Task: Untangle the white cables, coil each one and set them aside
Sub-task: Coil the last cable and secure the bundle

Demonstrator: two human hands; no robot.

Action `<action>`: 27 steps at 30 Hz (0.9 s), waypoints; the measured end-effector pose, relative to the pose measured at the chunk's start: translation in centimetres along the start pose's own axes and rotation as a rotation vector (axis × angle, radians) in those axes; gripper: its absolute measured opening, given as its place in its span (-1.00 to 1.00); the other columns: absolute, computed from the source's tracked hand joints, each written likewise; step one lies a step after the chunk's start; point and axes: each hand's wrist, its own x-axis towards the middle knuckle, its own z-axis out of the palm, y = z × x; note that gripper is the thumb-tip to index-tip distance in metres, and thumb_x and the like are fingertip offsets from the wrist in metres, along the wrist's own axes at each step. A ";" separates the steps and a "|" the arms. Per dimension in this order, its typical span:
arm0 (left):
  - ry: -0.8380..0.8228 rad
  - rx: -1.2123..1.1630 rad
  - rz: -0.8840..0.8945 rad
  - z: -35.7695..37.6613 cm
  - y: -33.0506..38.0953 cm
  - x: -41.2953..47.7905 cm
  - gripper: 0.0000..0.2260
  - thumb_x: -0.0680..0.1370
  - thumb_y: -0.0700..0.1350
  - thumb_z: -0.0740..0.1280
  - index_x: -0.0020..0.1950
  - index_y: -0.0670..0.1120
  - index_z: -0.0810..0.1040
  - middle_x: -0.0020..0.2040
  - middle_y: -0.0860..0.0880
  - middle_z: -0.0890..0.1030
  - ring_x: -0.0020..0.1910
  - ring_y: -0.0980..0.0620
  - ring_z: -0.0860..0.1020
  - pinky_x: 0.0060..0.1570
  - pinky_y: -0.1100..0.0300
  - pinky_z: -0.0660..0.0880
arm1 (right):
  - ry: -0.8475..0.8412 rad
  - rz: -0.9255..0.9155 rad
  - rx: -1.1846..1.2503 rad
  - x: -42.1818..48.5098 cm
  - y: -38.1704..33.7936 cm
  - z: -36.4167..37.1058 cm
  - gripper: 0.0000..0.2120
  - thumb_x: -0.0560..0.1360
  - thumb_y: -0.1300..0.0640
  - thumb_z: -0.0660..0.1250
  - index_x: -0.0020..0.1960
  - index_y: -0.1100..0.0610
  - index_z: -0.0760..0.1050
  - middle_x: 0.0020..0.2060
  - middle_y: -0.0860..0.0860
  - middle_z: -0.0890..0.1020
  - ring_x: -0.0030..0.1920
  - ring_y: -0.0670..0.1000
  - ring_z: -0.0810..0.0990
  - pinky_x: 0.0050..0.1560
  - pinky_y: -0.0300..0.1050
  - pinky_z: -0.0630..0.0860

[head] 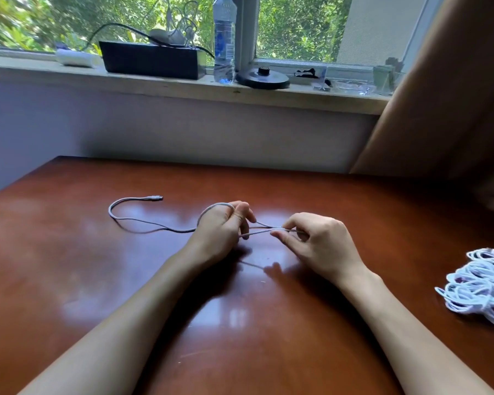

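Observation:
A single white cable (143, 223) lies on the brown table (83, 266), its plug end (157, 197) pointing right at the far left. The cable loops over my left hand (220, 232), whose fingers curl round it. Two strands run from there to my right hand (317, 240), which pinches them between thumb and fingers just above the table top. A pile of white cables (479, 289) sits bunched at the table's right edge.
Behind the table runs a window sill (183, 86) with a black box (151, 59), a water bottle (224, 38), a round black base (263, 78) and small clutter. A brown curtain (445, 95) hangs at the right.

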 end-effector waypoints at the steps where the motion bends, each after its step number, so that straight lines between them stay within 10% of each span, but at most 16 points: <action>1: -0.044 0.031 0.024 0.0 0.3 -0.2 -0.59 0.65 0.08 0.09 -0.18 -0.08 0.61 -0.38 -0.02 0.62 -0.44 0.13 0.46 -0.29 0.17 0.38 | 0.034 0.004 0.040 0.0 0.0 0.0 -0.67 0.49 -0.26 0.35 -0.20 0.00 0.59 -0.38 -0.09 0.55 -0.37 -0.03 0.54 -0.35 -0.01 0.52; 4: -0.181 -0.054 0.026 0.1 1.5 -1.1 -0.56 0.63 0.08 0.11 -0.20 -0.17 0.61 -0.39 -0.09 0.51 -0.42 0.11 0.42 -0.34 0.37 0.37 | 0.123 0.042 0.052 0.2 -0.1 -0.2 -0.62 0.47 -0.29 0.37 -0.22 0.03 0.62 -0.32 -0.09 0.59 -0.32 -0.04 0.59 -0.34 -0.03 0.53; 12: -0.224 0.371 0.100 0.9 1.1 -1.3 -0.44 0.56 0.28 0.18 -0.41 -0.12 0.20 -0.47 0.04 0.12 -0.48 0.03 0.13 -0.41 0.04 0.10 | 0.169 0.086 0.015 0.3 -1.4 -1.0 -0.51 0.42 -0.38 0.38 -0.36 0.03 0.49 -0.56 -0.09 0.33 -0.50 -0.11 0.26 -0.46 -0.12 0.32; 20: -0.174 -0.267 -0.069 0.6 1.4 -0.8 -0.36 0.59 0.17 0.07 -0.56 -0.23 0.26 -0.61 -0.05 0.20 -0.54 -0.04 0.13 -0.42 0.28 0.24 | -0.032 0.138 0.299 0.0 -1.0 -1.1 -0.87 0.59 0.01 0.36 -0.12 -0.01 0.54 -0.46 -0.04 0.45 -0.43 -0.04 0.41 -0.34 -0.03 0.42; 27: -0.297 -0.839 -0.313 -0.2 1.6 -0.4 -0.49 0.51 0.09 0.10 -0.59 -0.14 0.30 -0.60 0.04 0.17 -0.55 0.06 0.01 -0.46 0.17 -0.12 | -0.028 0.219 0.386 0.0 -0.2 -1.4 -0.82 0.59 -0.01 0.35 -0.16 0.02 0.52 -0.40 0.01 0.51 -0.38 0.04 0.53 -0.30 -0.01 0.48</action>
